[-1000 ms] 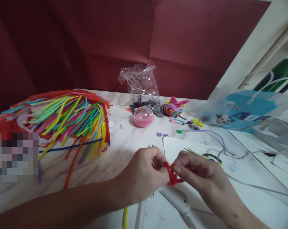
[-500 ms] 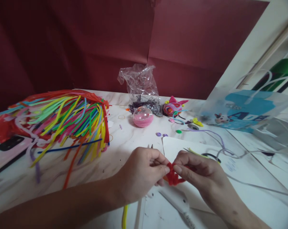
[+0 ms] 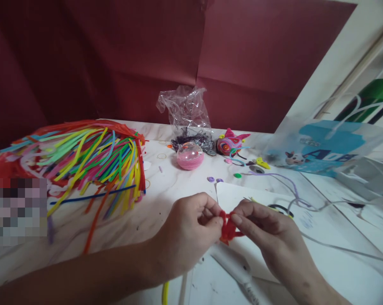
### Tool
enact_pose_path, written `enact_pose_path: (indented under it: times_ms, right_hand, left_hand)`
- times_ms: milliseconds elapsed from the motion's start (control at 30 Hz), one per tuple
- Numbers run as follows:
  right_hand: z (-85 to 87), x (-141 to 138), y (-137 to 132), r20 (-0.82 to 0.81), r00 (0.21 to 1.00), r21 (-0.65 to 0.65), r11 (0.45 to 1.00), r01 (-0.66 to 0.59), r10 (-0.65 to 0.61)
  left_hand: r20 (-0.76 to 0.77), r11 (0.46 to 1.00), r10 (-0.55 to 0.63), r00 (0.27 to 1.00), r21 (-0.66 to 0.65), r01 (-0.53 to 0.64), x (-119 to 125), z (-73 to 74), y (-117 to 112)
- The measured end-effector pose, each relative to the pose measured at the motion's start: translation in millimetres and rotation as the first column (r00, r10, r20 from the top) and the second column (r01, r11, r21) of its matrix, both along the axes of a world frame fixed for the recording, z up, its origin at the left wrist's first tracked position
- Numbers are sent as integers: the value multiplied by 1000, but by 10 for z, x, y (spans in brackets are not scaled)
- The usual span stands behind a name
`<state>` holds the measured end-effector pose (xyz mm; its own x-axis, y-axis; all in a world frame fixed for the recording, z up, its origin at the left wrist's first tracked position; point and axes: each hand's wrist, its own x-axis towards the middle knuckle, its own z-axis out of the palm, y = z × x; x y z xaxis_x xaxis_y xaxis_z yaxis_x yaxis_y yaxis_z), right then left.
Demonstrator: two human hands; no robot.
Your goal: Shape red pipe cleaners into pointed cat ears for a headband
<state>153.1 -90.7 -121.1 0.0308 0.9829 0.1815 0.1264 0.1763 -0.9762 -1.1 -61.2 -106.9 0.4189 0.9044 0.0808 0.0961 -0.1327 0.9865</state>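
Both hands meet low in the middle of the view over a white marble-patterned table (image 3: 166, 199). My left hand (image 3: 188, 231) and my right hand (image 3: 264, 231) each pinch a small twisted red pipe cleaner (image 3: 227, 227) held between them, fingers curled tight around it. Under the hands lies a white sheet (image 3: 239, 195) and a white pen-like tool (image 3: 234, 264).
A large fan of coloured pipe cleaners (image 3: 83, 163) covers the left of the table. Behind the hands stand a pink ball in a clear capsule (image 3: 190, 155), a crumpled clear plastic bag (image 3: 187, 112), a small pipe-cleaner figure (image 3: 230, 143), loose beads (image 3: 211, 179) and a blue printed bag (image 3: 325, 146).
The hands have shifted slightly up and away from me, still working the red pipe cleaner; its twisted shape has turned a little between the fingers.
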Motion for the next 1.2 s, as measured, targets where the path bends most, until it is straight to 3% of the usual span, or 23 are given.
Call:
enact_pose_path:
  times_ms: [200, 500, 600, 700, 800, 1033, 1200]
  right_hand:
    - [9, -11, 10, -2, 999, -4, 999, -34, 34]
    - [75, -39, -19, -172, 978, -53, 990, -127, 116]
    - [58, -39, -15, -143, 985, -54, 993, -103, 94]
    - [23, -42, -7, -86, 994, -45, 996, -78, 74]
    - [-5, -58, -13, -117, 992, -20, 999, -46, 43]
    - [33, -93, -44, -192, 980, -57, 997, -61, 49]
    - [17, -58, -26, -72, 997, -22, 999, -42, 40]
  left_hand:
    - [86, 992, -84, 993, -85, 91, 6, 8, -16]
    - [174, 951, -196, 965, -207, 230, -12, 34, 38]
    - [107, 973, -160, 981, -151, 175, -13, 4, 28]
    - [-50, 997, -74, 996, 15, 75, -18, -21, -5]
    - [-123, 992, -34, 992, 114, 49, -16, -17, -36]
    - [-69, 998, -62, 996, -15, 61, -3, 25, -17]
    - [63, 990, -68, 996, -121, 76, -5, 42, -3]
